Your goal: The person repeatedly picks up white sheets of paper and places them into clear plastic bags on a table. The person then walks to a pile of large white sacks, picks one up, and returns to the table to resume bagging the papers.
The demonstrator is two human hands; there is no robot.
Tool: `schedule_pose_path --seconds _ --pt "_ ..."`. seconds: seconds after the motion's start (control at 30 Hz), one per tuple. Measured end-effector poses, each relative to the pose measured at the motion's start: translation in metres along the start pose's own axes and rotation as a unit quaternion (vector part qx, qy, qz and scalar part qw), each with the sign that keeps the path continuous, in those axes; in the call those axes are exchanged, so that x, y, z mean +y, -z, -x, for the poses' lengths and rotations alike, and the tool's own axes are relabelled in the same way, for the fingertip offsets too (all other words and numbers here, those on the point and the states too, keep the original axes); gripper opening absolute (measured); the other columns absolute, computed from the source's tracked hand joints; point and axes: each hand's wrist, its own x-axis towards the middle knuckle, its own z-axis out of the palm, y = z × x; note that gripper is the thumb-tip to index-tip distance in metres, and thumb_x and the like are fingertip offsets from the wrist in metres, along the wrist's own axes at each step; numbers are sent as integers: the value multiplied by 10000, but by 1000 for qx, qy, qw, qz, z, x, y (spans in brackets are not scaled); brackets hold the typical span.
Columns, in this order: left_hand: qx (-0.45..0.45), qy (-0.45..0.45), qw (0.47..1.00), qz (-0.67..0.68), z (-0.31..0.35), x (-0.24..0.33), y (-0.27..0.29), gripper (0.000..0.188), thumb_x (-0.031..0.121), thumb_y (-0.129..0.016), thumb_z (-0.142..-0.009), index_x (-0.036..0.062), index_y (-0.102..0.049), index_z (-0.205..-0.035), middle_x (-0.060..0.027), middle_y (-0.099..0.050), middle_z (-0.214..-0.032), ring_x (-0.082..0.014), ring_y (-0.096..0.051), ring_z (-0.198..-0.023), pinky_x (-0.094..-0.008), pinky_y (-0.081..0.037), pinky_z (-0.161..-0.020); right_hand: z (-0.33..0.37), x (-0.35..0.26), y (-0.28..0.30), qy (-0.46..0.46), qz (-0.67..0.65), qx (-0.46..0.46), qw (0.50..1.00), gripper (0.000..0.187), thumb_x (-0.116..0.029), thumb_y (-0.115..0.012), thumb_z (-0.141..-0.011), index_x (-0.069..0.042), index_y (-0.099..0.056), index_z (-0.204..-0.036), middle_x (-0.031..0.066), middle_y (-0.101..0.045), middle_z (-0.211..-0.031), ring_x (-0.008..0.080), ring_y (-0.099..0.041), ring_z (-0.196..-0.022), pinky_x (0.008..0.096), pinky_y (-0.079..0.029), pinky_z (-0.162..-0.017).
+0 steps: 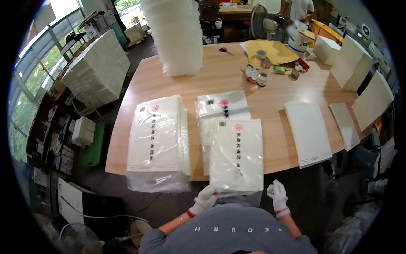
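A clear plastic bag (237, 161) holding white printed paper lies at the front middle of the table, its lower end hanging over the edge. My left hand (205, 198), in a white glove with a red cuff, is closed at the bag's lower left corner. Off the bag's lower right corner is my gloved right hand (278, 196), its fingers loosely bent and apart, with nothing visible in them. Another bagged paper pack (224, 105) lies partly under the front one. To the left lies a stack of similar bagged packs (156, 139), its clear plastic ends overhanging the table edge.
A tall stack of translucent plastic bags (177, 38) stands at the back left of the table (228, 80). White paper stacks (308, 133) are on the right. Tape rolls, yellow envelopes (272, 51) and black scissors (226, 51) lie farther back. A person (300, 10) stands beyond.
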Motion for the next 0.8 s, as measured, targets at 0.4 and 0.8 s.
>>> schedule_pose_path --seconds 0.4,0.8 --pt "595 -113 792 -71 3 16 157 214 178 -386 -888 74 -448 -712 -2 -470 -728 -98 -438 -618 -263 -397 -563 -10 3 -264 -56 8 -520 852 348 -258 -497 -903 -12 -502 -1150 42 -576 -860 117 -555 -736 264 -491 -689" --pt "549 233 704 385 129 -202 191 261 168 -444 -855 77 -560 -1070 -32 -586 -979 -188 -549 -856 -332 -447 -781 20 26 -264 38 384 -615 688 488 -437 -413 -897 -111 -434 -1259 91 -631 -939 155 -639 -750 279 -487 -724"
